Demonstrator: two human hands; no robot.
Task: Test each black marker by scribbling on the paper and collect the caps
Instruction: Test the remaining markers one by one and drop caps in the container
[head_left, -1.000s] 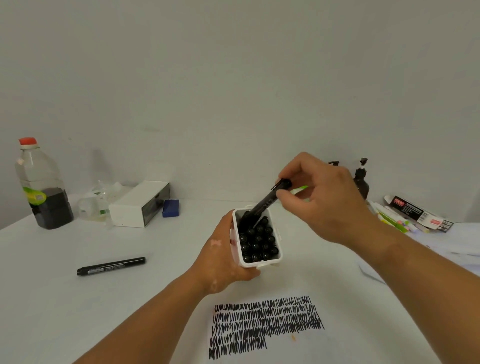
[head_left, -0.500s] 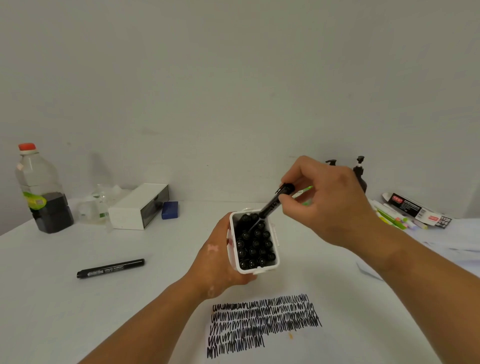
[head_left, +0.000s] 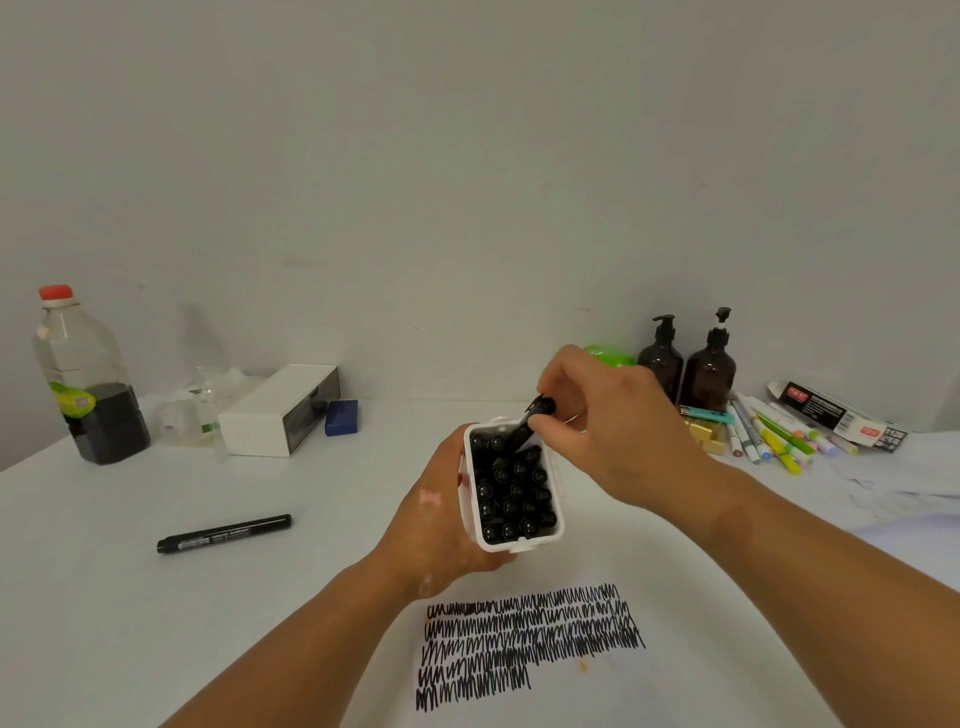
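**Ana:** White table (head_left: 104, 597), bare grey wall behind. How far along is the job?

**Ben:** Several rows of black scribble (head_left: 524, 639) cover the paper (head_left: 675, 597) at six o'clock from the tub (head_left: 511, 543), so I'd judge that many markers have been tested. The tub is packed with black markers (head_left: 511, 493) standing on end. I can't tell which of them have been tried. No loose caps show anywhere.

**Ana:** And the hands?

**Ben:** The left hand (head_left: 441, 525) has its fingers wrapped round the tub's nine o'clock wall. The right hand (head_left: 608, 436) pinches one marker (head_left: 535, 415) between thumb and fingertips at the tub's twelve o'clock end, with its lower end among the others. I can't say whether it is going in or coming out.

**Ana:** What's left?

**Ben:** A lone marker (head_left: 223, 533) lies on the table at nine o'clock, well apart from the tub. It probably needs handling yet.

**Ana:** Room to move?

**Ben:** There is plenty from seven to nine o'clock. From one to three o'clock it's tighter: brown pump bottles (head_left: 685, 364) and a heap of coloured pens (head_left: 774, 436) sit near the right wrist. A big bottle (head_left: 88, 384) stands far off at ten o'clock. The table's near edge is out of view.
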